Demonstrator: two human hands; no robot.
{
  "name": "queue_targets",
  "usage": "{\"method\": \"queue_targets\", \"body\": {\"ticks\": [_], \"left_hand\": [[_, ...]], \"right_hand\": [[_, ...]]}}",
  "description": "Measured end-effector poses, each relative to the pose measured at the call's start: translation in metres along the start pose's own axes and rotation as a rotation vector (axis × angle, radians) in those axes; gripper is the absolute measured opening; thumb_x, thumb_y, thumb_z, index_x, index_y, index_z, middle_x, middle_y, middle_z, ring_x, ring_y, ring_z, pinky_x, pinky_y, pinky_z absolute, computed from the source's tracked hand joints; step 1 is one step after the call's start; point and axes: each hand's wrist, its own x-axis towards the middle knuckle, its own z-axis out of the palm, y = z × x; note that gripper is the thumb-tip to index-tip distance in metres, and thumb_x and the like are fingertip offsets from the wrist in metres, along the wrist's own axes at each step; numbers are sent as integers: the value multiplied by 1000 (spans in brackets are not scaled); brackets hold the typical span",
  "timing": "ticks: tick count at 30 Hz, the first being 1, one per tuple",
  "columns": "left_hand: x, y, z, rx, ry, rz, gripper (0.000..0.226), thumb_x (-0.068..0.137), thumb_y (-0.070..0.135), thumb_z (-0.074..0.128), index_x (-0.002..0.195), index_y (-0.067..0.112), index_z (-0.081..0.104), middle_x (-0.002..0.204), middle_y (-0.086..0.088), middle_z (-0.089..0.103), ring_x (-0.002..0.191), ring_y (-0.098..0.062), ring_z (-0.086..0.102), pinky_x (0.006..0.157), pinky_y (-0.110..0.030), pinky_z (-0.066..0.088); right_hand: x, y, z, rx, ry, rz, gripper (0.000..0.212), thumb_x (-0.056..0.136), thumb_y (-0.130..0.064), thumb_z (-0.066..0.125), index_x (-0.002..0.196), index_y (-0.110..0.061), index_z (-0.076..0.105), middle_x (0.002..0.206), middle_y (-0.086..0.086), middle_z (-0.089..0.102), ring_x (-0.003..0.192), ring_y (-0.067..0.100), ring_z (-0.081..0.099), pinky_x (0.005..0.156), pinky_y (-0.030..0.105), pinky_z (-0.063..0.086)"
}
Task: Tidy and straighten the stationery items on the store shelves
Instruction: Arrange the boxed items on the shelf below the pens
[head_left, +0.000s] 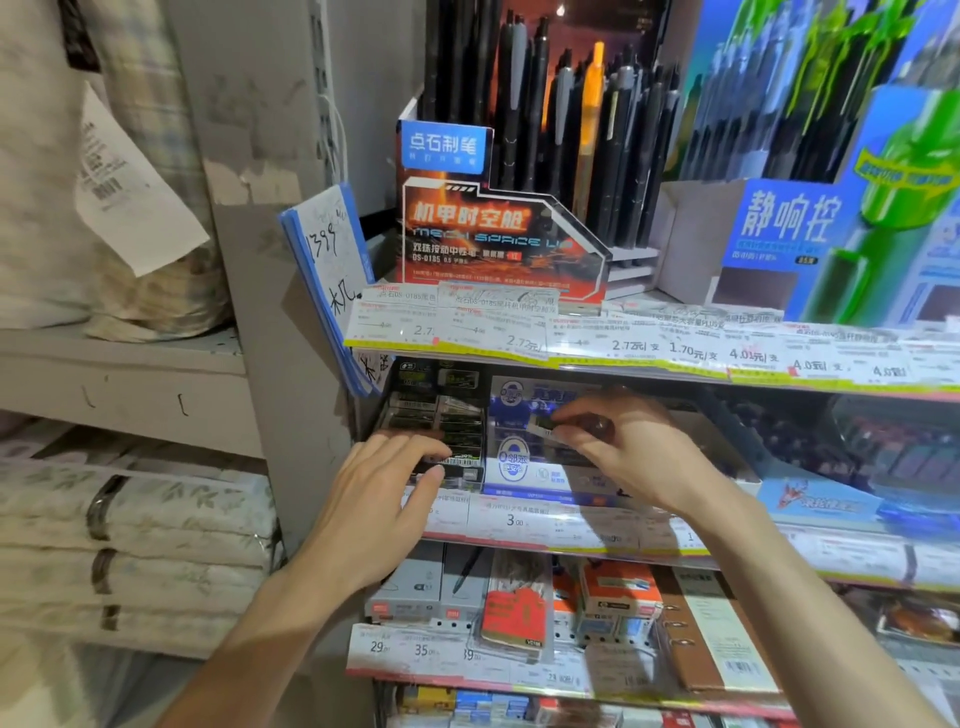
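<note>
On the middle shelf, a black display box (441, 415) holds rows of small dark erasers. My left hand (395, 499) rests on its front row, fingers spread flat over the erasers, gripping nothing. To its right stands a blue and white eraser box (524, 467). My right hand (618, 447) hovers over that box and pinches a small white-sleeved eraser (543, 427) between thumb and fingertips. What lies under the right palm is hidden.
Price-tag strips (623, 343) edge each shelf. Above stand a black pen display (519, 223) and a blue and green pen box (841, 208). Below are staplers and notebooks (571, 613). A blue clipboard (327, 275) hangs at the left upright; folded bedding (130, 530) fills the left shelves.
</note>
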Motion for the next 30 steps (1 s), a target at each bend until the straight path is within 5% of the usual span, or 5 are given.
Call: {"method": "queue_targets", "body": {"ticks": [5, 12, 17, 30], "left_hand": [[-1, -1, -5, -17, -31, 10, 27, 98, 33, 45, 117, 29, 63, 113, 22, 60, 107, -1, 47, 93, -21, 32], [-2, -1, -9, -42, -51, 3, 32, 98, 32, 45, 122, 26, 65, 112, 15, 56, 108, -1, 47, 94, -15, 34], [-3, 0, -11, -49, -54, 17, 31, 98, 27, 48, 123, 23, 66, 107, 17, 55, 105, -1, 47, 92, -6, 28], [-4, 3, -9, -58, -40, -25, 31, 97, 28, 46, 121, 23, 66, 108, 13, 56, 106, -4, 48, 94, -20, 37]], "right_hand": [[31, -24, 16, 82, -32, 19, 16, 93, -36, 63, 106, -33, 72, 101, -12, 73, 89, 9, 65, 80, 23, 50], [72, -45, 41, 80, -204, 29, 20, 94, -40, 61, 108, -31, 72, 108, -14, 69, 100, 7, 61, 85, 24, 47], [79, -51, 48, 56, -256, 1, 18, 91, -39, 63, 97, -28, 77, 96, -10, 74, 87, 10, 65, 81, 31, 53], [72, -47, 46, 88, -306, -50, 21, 91, -36, 64, 90, -22, 79, 100, -3, 74, 90, 16, 67, 84, 40, 55]]}}
